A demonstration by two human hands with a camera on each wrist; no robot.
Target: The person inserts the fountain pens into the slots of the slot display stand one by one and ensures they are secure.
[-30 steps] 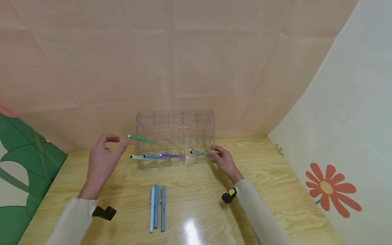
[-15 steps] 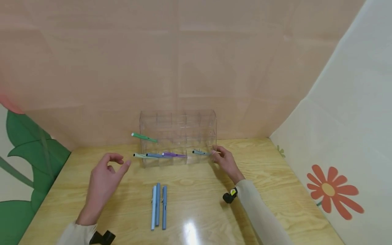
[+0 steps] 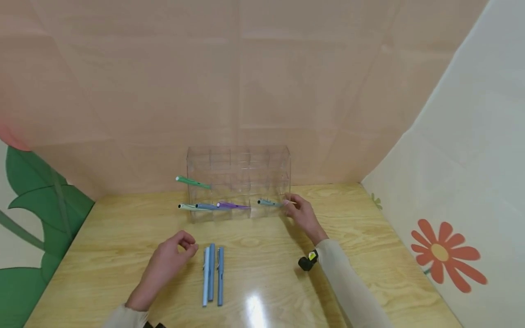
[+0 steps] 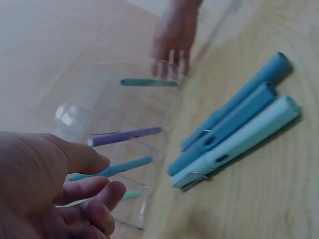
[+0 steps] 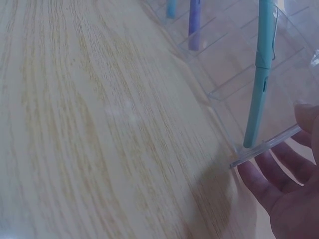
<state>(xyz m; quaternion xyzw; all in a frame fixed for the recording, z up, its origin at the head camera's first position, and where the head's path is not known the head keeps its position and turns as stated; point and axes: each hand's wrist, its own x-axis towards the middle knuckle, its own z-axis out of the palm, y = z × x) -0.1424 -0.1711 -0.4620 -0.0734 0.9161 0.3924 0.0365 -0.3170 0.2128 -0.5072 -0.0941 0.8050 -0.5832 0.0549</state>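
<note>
Gripping the right end of the clear rack (image 3: pixel 239 168) is my right hand (image 3: pixel 302 216), its thumb and fingers on opposite sides of the end panel. My left hand (image 3: pixel 170 259) is well apart from it, over the wooden table (image 3: pixel 266 255), fingers loosely bent, just beside 3 loose pens but short of touching them.

Those 3 lie nearly parallel, lengthwise away from me: a light blue pen (image 3: pixel 206 277) nearest my left hand, a middle blue pen (image 3: pixel 211 273) close along it and set a bit farther forward, and a right-hand blue pen (image 3: pixel 220 277) across a narrow gap. I can see a metal clip on the light blue pen.

The rack stands behind them and has 5 pens in it. A green pen (image 3: pixel 193 182) leans at the left, higher than the other 4, its outer end showing past the rack's left edge. Lower down, from left to right, I see a pale green pen (image 3: pixel 186 207), a racked blue pen (image 3: pixel 206 207), a purple pen (image 3: pixel 231 205) and a teal pen (image 3: pixel 268 202). The teal pen tilts, its lower end close to the panel I hold.

A tan backdrop (image 3: pixel 262 91) rises behind the rack; a red flower (image 3: pixel 440 252) decorates the white wall at right.
</note>
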